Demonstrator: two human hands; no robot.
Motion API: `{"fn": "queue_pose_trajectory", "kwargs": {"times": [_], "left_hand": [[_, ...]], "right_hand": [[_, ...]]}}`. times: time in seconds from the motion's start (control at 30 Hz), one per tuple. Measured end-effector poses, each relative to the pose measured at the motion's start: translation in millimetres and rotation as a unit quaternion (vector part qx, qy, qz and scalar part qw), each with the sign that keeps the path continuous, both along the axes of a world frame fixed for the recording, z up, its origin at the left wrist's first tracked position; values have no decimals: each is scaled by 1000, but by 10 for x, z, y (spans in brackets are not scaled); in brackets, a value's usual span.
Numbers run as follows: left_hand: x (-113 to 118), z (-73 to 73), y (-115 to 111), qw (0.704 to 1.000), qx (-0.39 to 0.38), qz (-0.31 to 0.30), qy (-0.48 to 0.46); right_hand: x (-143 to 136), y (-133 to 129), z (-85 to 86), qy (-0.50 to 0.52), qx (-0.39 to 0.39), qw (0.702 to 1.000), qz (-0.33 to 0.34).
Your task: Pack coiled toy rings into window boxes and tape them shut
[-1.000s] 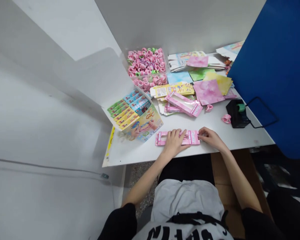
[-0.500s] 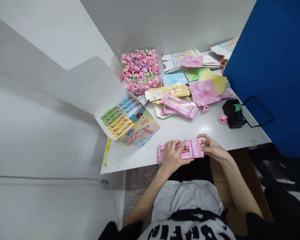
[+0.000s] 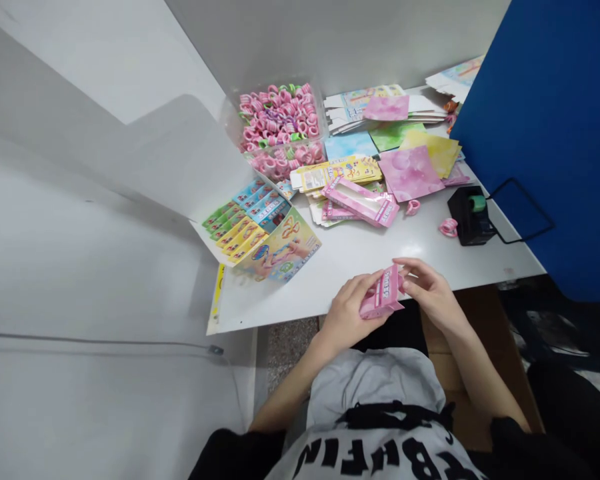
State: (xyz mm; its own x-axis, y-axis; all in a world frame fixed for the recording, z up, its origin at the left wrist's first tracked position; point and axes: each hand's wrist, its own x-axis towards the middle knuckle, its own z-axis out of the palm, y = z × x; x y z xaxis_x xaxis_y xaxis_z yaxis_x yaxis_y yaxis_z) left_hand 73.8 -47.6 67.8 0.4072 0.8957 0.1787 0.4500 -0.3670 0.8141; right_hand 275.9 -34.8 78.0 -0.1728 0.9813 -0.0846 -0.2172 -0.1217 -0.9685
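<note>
A small pink cardboard window box (image 3: 384, 295) is in my hands above the front edge of the table. My left hand (image 3: 349, 312) is wrapped around its left part and hides much of it. At the box's right end, my right hand (image 3: 433, 292) has its thumb and fingers bent in against the end flap. The box is tilted, with that end turned up towards me. What lies inside it is mostly hidden by my left fingers.
Beyond my hands lie an empty pink window box (image 3: 363, 203), flat yellow boxes (image 3: 337, 175) and coloured square cards (image 3: 411, 173). A clear bin of pink rings (image 3: 280, 123) stands behind a display carton (image 3: 285, 250). A black tape dispenser (image 3: 473, 220) sits right, beside a blue partition (image 3: 545, 147).
The pink box has gone from lying nearly level to tilted, its right end raised. My left hand has slid right over it. The view has shifted a little.
</note>
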Motion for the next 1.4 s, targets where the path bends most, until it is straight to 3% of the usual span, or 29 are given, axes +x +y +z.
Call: {"fn": "queue_pose_trajectory", "kwargs": {"times": [0.1,0.17,0.33,0.53,0.73,0.9,1.1,1.4], "left_hand": [[58,116,-89,984,-123,-16,-128],[107,131,-152,962,-192,-17,-192],[162,118,-230,939,-244,11,-241],[111,148,-235,935,-270,8,-231],[111,27,-292,917,-319,-3,-242],[122,-4,-288,920,-306,-29,-242],[44,-33,-281,956,-250,50,-144],[47,-66,-302,969,-210,91,-94]], "right_hand": [[-79,-50,173,-64,78,991,-83],[-124,-74,264,-145,122,977,-96],[-147,-104,357,-214,181,960,1],[-87,-121,321,-249,171,951,58],[-88,-152,270,-268,135,950,87],[-36,-165,201,-276,145,947,84],[66,-194,195,-266,167,944,96],[-9,-258,228,-365,252,891,95]]}}
